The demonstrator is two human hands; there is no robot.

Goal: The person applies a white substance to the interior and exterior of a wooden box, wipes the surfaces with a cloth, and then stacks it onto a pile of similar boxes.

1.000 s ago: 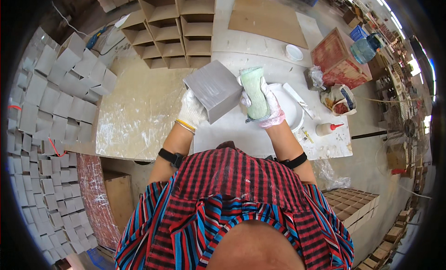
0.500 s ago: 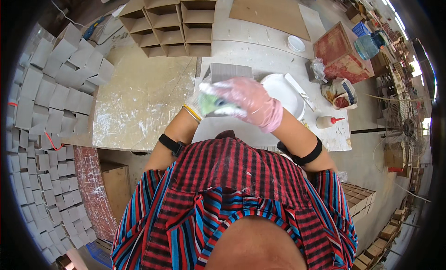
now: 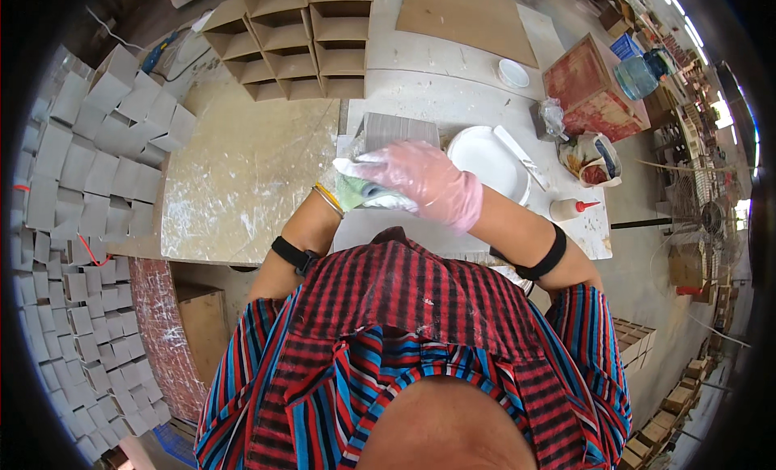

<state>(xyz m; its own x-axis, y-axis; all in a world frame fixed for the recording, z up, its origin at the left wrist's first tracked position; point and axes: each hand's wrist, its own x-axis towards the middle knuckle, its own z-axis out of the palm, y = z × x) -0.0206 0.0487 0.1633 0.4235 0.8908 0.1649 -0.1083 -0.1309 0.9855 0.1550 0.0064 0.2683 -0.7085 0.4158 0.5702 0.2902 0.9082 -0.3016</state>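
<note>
Green cloth [image 3: 351, 193] has swung leftward beside the grey box [image 3: 400, 130] over the tabletop [image 3: 462, 106], gripped in our right hand [image 3: 428, 181]; our left hand [image 3: 331, 181], mostly hidden, we cannot read. Hard pressing could make the box slip.

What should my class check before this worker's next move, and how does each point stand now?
1. Green cloth in the right hand: ok.
2. Right hand gloved: ok.
3. Grey box on the worktable side, near the right hand: ok.
4. Left hand gripping firmly: cannot tell, mostly hidden.
5. Red-tipped squeeze bottle apart from both hands: ok.
</note>
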